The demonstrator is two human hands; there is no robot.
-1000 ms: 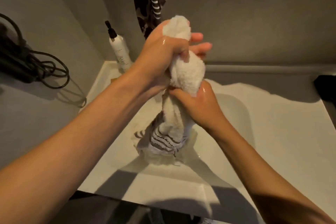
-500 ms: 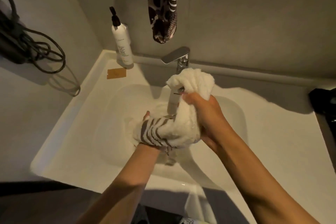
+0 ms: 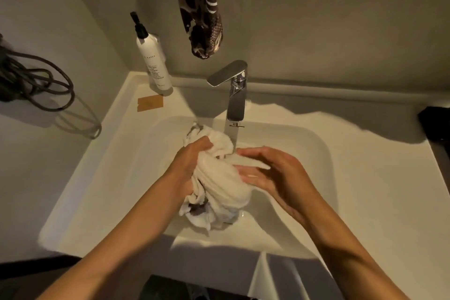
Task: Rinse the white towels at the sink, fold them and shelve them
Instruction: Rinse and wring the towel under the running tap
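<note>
I am seeing the white towel bunched up in the middle of the sink, under the tap. My left hand is gripping the towel's upper folds, fingers curled into the cloth. My right hand is lying loose against its right side, fingers straight. A soap bottle is standing at the sink's far left corner.

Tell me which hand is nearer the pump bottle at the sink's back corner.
Left. The left hand grips the white towel in the basin, below and right of the pump bottle. The right hand rests on the towel's far side, farther from the bottle.
</note>
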